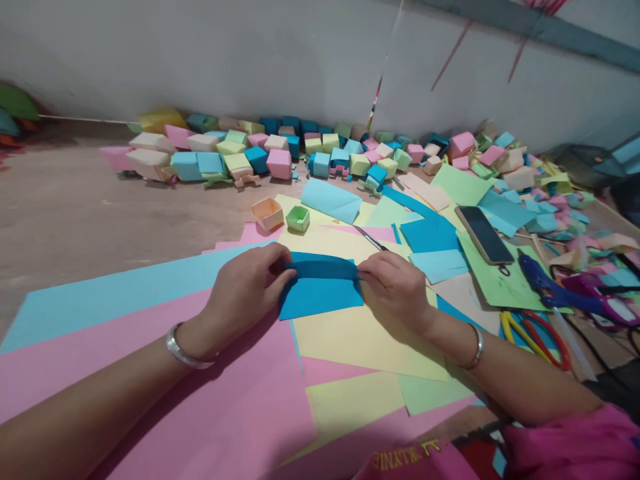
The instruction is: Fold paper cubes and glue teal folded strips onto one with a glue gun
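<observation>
Hands, left (245,287) and right (393,283), pinch opposite ends of the seemingly folded blue paper (320,290) between them.

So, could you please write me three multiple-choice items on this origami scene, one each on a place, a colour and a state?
1. Where does the phone lie?
A. on the green sheet, right of the hands
B. by the far wall
C. in the orange box

2. What colour is the paper held by both hands?
A. pink
B. dark blue
C. yellow

3. How is that paper's far edge?
A. torn off
B. flat
C. folded over toward the person

Answers: 1 A, it rests on green paper; 2 B, left hand and right hand pinch a dark blue sheet; 3 C, a folded band runs along the top.
</observation>
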Motion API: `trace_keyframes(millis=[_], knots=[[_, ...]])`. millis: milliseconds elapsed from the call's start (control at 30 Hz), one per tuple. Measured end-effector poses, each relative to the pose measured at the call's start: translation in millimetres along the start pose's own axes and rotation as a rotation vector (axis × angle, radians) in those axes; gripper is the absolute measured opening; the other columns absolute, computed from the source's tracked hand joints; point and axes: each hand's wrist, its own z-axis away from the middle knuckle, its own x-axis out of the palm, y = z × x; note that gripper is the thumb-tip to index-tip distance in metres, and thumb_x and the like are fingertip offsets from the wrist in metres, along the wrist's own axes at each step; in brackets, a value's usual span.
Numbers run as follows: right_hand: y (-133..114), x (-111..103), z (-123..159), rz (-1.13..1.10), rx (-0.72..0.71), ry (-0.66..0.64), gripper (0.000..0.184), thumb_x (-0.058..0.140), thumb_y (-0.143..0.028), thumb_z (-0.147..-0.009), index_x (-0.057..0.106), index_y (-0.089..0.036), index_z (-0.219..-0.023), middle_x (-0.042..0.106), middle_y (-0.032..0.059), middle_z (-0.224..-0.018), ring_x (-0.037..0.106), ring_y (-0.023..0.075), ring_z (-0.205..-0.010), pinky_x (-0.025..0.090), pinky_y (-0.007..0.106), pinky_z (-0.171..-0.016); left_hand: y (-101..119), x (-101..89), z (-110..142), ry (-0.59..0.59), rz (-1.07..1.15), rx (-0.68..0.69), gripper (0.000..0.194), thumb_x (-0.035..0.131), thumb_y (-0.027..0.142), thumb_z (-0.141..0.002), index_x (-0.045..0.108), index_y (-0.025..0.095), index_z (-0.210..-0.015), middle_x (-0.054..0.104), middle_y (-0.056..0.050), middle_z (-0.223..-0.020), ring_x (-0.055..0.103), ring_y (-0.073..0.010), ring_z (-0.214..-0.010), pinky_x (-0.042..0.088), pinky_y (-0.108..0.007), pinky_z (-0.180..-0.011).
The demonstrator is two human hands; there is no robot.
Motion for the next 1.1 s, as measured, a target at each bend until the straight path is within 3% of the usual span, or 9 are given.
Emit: trace_keyframes(millis=[133, 233, 333, 433, 567, 700, 833, 1100], knots=[[-0.2, -0.6, -2.5, 0.121, -0.023, 0.026, 0.025, 0.051, -0.010, -0.089, 0.066, -0.022, -0.073, 0.063, 0.0057, -0.074, 0.056, 0.0192, -0.074, 0.042, 0.034, -0.066, -2.3, 2.2, -0.5, 0.023, -0.021, 0.173, 0.012, 0.047, 0.014, -0.086, 0.056, 0.020, -0.080, 0.064, -0.006, -0.081, 0.057, -0.0219, -0.078, 0.040, -0.032, -0.064], [-2.3, -2.5, -1.7, 0.091, -0.091, -0.011, 0.025, 0.049, -0.008, -0.090, 0.064, -0.022, -0.076, 0.068, 0.0066, -0.083, 0.057, 0.0199, -0.079, 0.043, 0.036, -0.070, -1.4, 3.2, 2.0, 0.015, -0.086, 0.282, 0.021, 0.042, 0.008, -0.086, 0.059, 0.019, -0.086, 0.065, -0.008, -0.084, 0.056, -0.0217, -0.077, 0.039, -0.033, -0.064], [-3.7, -3.6, 2.8, 0.030, -0.162, -0.078, 0.021, 0.048, -0.007, -0.091, 0.063, -0.021, -0.086, 0.071, 0.0065, -0.091, 0.060, 0.0197, -0.086, 0.043, 0.036, -0.073, 5.3, 1.2, 5.3, -0.070, -0.170, 0.356, 0.023, 0.041, 0.010, -0.088, 0.062, 0.018, -0.094, 0.064, -0.009, -0.083, 0.054, -0.0218, -0.074, 0.037, -0.034, -0.063], [-2.8, -2.5, 8.1, 0.052, -0.174, -0.194, 0.019, 0.048, -0.009, -0.092, 0.063, -0.020, -0.094, 0.071, 0.0063, -0.090, 0.060, 0.0192, -0.084, 0.042, 0.035, -0.072, 13.3, -1.9, 6.9, -0.175, -0.204, 0.396, 0.021, 0.044, 0.016, -0.091, 0.063, 0.018, -0.081, 0.060, -0.007, -0.077, 0.051, -0.0209, -0.071, 0.035, -0.035, -0.062], [-0.5, 0.8, 10.0, 0.105, -0.170, -0.332, 0.021, 0.049, -0.008, -0.090, 0.065, -0.019, -0.083, 0.068, 0.0073, -0.090, 0.058, 0.0201, -0.083, 0.040, 0.035, -0.069, 15.3, -1.7, 6.8, -0.187, -0.195, 0.410, 0.022, 0.046, 0.015, -0.090, 0.061, 0.018, -0.074, 0.057, -0.006, -0.074, 0.047, -0.0196, -0.069, 0.034, -0.035, -0.061], [0.3, 3.4, 5.7, 0.045, -0.117, -0.314, 0.021, 0.047, -0.012, -0.093, 0.063, -0.018, -0.081, 0.065, 0.0095, -0.088, 0.056, 0.0204, -0.083, 0.041, 0.033, -0.069, 12.0, 2.5, 6.7, -0.146, -0.174, 0.390, 0.022, 0.042, 0.010, -0.089, 0.059, 0.017, -0.077, 0.056, -0.006, -0.075, 0.045, -0.0195, -0.068, 0.034, -0.034, -0.060], [2.3, 6.9, 1.2, 0.007, -0.070, -0.302, 0.024, 0.047, -0.027, -0.097, 0.057, -0.019, -0.076, 0.062, 0.0092, -0.081, 0.053, 0.0205, -0.077, 0.040, 0.033, -0.067, 10.2, 5.2, 7.7, -0.132, -0.166, 0.338, 0.023, 0.039, 0.015, -0.094, 0.058, 0.017, -0.080, 0.055, -0.006, -0.074, 0.044, -0.0192, -0.065, 0.032, -0.034, -0.059], [6.8, 13.5, 1.9, 0.138, 0.043, -0.294, 0.032, 0.046, -0.039, -0.098, 0.050, -0.021, -0.073, 0.055, 0.0046, -0.071, 0.047, 0.0185, -0.067, 0.033, 0.032, -0.062, 7.5, 8.9, 5.6, -0.068, -0.126, 0.243, 0.030, 0.040, 0.028, -0.098, 0.057, 0.018, -0.076, 0.058, -0.006, -0.071, 0.047, -0.0202, -0.065, 0.030, -0.034, -0.060]])
